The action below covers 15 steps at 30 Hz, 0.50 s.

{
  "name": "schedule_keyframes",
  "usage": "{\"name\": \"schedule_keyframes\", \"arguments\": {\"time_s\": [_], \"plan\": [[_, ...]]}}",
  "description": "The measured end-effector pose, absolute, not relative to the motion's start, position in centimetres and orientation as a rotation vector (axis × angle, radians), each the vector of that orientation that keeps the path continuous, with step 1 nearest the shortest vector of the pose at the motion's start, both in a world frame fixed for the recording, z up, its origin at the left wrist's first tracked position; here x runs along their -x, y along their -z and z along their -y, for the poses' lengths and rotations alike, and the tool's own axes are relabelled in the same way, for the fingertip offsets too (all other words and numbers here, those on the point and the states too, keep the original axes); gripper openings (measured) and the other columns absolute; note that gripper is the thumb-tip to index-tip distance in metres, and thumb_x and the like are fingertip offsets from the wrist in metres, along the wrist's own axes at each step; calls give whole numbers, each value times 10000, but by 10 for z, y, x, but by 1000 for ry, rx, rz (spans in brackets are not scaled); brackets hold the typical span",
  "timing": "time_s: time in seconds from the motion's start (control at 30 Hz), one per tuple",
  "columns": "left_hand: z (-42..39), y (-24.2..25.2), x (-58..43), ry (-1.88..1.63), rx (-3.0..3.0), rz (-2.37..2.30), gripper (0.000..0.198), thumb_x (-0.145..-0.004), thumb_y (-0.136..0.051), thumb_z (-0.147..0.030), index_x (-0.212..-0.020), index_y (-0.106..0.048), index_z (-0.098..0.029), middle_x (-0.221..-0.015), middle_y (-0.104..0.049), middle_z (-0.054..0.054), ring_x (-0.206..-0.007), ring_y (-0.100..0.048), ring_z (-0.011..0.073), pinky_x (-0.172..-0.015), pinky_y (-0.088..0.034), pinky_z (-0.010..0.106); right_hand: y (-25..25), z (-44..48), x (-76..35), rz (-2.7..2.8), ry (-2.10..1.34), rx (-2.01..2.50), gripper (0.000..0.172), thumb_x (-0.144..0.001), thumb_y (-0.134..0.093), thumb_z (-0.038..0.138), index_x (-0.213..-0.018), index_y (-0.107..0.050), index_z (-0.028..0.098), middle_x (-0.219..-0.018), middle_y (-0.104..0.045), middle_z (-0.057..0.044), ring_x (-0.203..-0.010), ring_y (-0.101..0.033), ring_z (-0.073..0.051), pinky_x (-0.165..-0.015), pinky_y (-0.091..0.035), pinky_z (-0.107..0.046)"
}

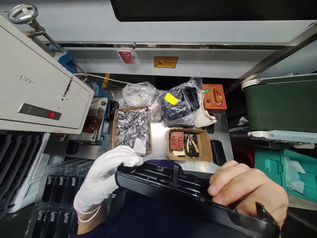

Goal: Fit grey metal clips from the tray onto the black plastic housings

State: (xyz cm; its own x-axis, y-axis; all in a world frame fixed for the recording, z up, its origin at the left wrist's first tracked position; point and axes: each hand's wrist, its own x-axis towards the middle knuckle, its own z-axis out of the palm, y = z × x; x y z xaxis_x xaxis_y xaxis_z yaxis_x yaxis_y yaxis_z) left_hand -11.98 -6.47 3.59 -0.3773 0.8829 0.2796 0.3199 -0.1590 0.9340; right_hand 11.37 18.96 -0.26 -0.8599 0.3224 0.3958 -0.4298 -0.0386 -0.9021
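Observation:
My left hand (106, 178), in a white fabric glove, grips the left end of a long black plastic housing (168, 185). My bare right hand (247, 188) holds its right side, with the fingers curled over the edge. The housing is tilted across my lap, and its underside is hidden. Just beyond my left fingertips sits a cardboard box of small grey metal clips (132, 128). Beyond the housing lies a cardboard tray (188, 144) holding yellow-handled side cutters (192, 144) and a red-brown plastic block (176, 140).
Both boxes stand on a steel bench (158, 138), with plastic bags (177, 104) and an orange fixture (214, 97) behind them. A white cabinet door marked 133 (37, 79) juts in at upper left. A clear tray of black parts (56, 195) lies lower left, and a green belt unit (279, 104) stands right.

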Motion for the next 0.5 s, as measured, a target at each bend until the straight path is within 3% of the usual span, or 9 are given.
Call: {"name": "schedule_keyframes", "arguments": {"time_s": [0.1,0.2,0.27,0.5], "plan": [[64,-38,120,-1568,-1391,-1646,304,-1065,-560,-151,-1328,-709,-177,-1314,-748,6,-1247,-655,196,-1198,-451,288,0,-198,-106,1800,-1883,-297,174,-863,-913,356,-984,-820,273,-952,-809,-25,-849,-792,-259,-833,-674,-292],[64,-40,122,-1538,-1422,-1687,282,-1058,-600,-190,-1312,-723,-205,-1275,-764,19,-1184,-695,229,-1117,-536,342,-4,-208,-98,1885,-1792,-524,72,-959,-823,280,-933,-774,234,-1015,-810,17,-855,-793,-184,-937,-619,-188],[65,-41,123,-1528,-1415,-1709,272,-1043,-638,-210,-1297,-731,-227,-1229,-776,29,-1132,-714,255,-1055,-580,390,-8,-210,-95,1910,-1757,-553,165,-1032,-738,296,-883,-751,226,-1015,-810,25,-866,-792,-162,-980,-587,-158],[62,-40,119,-1528,-1405,-1753,236,-1027,-673,-240,-1248,-757,-228,-1186,-782,52,-1101,-719,266,-1017,-588,412,-17,-209,-92,1951,-1697,-473,281,-1092,-671,387,-845,-726,267,-936,-807,58,-806,-786,-130,-984,-581,-147]]}}
